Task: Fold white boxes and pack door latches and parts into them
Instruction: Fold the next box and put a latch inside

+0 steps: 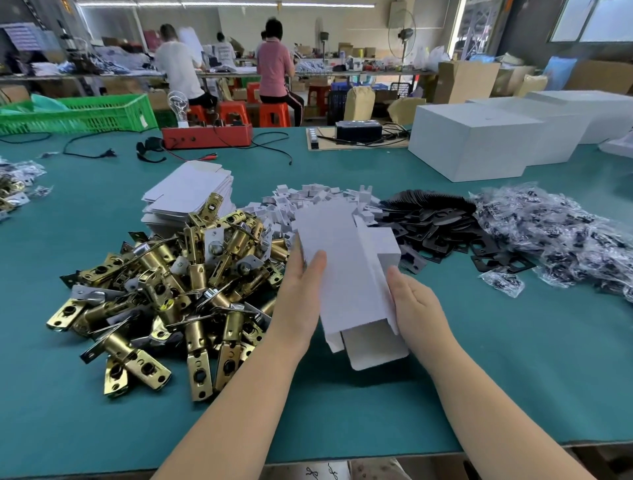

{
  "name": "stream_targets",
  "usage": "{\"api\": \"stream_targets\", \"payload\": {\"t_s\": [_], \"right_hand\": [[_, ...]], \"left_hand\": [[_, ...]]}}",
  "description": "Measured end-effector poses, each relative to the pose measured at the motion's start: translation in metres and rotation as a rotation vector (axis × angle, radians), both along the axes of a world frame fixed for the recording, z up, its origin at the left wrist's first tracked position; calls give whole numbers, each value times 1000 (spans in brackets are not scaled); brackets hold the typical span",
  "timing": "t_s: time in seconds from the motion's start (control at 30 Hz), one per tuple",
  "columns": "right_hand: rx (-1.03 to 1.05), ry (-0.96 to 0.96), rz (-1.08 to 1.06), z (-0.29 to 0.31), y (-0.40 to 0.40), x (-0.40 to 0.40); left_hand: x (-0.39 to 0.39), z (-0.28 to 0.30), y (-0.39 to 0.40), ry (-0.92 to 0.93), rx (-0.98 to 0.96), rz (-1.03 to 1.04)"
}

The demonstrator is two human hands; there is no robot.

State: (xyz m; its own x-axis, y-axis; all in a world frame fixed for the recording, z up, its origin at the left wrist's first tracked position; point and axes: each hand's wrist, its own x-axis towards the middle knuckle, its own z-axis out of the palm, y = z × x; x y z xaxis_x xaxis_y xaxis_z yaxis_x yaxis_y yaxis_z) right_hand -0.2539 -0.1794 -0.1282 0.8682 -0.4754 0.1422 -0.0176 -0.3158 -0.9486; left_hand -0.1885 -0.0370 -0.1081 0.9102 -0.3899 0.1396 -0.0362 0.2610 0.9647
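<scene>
Busy workshop, teal table (pixel 513 359), green crate (pixel 78 113) at the back left. White box (pixel 346 274) half-formed, both ends open, nothing visible inside, gripped between left hand (pixel 298 298) and right hand (pixel 418 305), fingers together. Brass latches (pixel 171 291) heaped just left.

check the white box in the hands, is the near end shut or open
Open: the white box held between left hand and right hand has its near flap sticking out, untucked.

You get bright, even light from the ceiling tubes (pixel 274 4) and a glaring window (pixel 589 20) at upper right. Shadows on the table (pixel 513 359) stay soft. Its edges bow from the wide lens, and the workers (pixel 274 68) beyond it look blurred.
</scene>
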Motion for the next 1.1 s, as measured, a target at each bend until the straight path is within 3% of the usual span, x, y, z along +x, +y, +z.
{"api": "stream_targets", "payload": {"t_s": [0.17, 0.4, 0.57, 0.9, 1.1], "right_hand": [[80, -84, 140, 2, 2, -2], [206, -97, 142, 1, -6, 0], [267, -104, 256, 1, -6, 1], [364, 6, 219, 7, -7, -2], [465, -36, 233, 9, -6, -3]], "left_hand": [[-1, -1, -2, -12, -11, -72], [-2, -5, -7, 27, 67, -96], [-3, -5, -8, 5, 125, -150], [-7, -6, -6, 64, 232, -74], [-7, -5, -6, 96, 216, -57]]}}
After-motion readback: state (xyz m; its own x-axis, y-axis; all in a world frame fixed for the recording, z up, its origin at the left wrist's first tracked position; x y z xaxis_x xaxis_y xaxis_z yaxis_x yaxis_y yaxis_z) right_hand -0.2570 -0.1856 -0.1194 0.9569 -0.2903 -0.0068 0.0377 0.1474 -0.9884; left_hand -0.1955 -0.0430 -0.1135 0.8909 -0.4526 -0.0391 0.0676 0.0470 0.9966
